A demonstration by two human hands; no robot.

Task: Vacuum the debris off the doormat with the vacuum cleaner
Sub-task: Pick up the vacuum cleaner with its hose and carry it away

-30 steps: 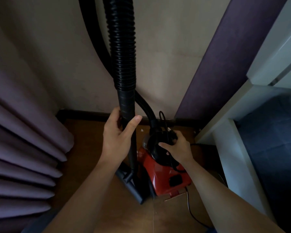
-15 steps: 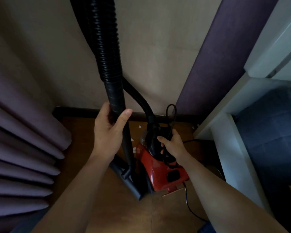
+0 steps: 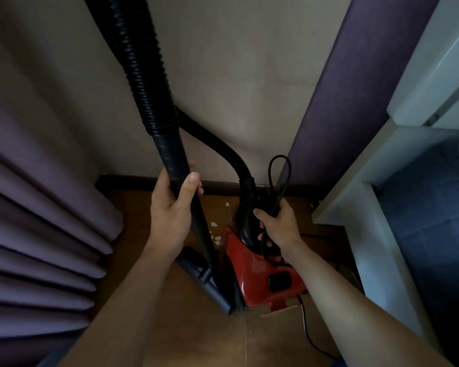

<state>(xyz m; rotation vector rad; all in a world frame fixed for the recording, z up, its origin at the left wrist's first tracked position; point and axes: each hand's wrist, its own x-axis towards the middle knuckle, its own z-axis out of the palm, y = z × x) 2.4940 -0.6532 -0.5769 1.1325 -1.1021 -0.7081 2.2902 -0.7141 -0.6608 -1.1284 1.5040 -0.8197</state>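
A red canister vacuum cleaner [image 3: 257, 276] stands on the wooden floor in a corner by the wall. Its black ribbed hose [image 3: 143, 75] loops up past the top of the frame and down into a smooth black wand [image 3: 194, 213], which ends in a floor nozzle [image 3: 204, 284] left of the canister. My left hand [image 3: 172, 213] is wrapped around the wand just below the hose cuff. My right hand [image 3: 278, 223] grips the black handle on top of the canister together with a loop of black power cord [image 3: 280, 170]. No doormat is in view.
Purple pleated curtains [image 3: 37, 234] hang close on the left. A purple panel [image 3: 355, 88] and a white shelf unit [image 3: 376, 234] stand at the right. Small white scraps [image 3: 217, 238] lie on the floor [image 3: 196, 340] behind the canister. The cord [image 3: 310, 337] trails across the floor at the right.
My right hand has closed around the canister handle and gathered the cord, whose loop now sticks up higher. The hose and wand have tilted leftward at the top.
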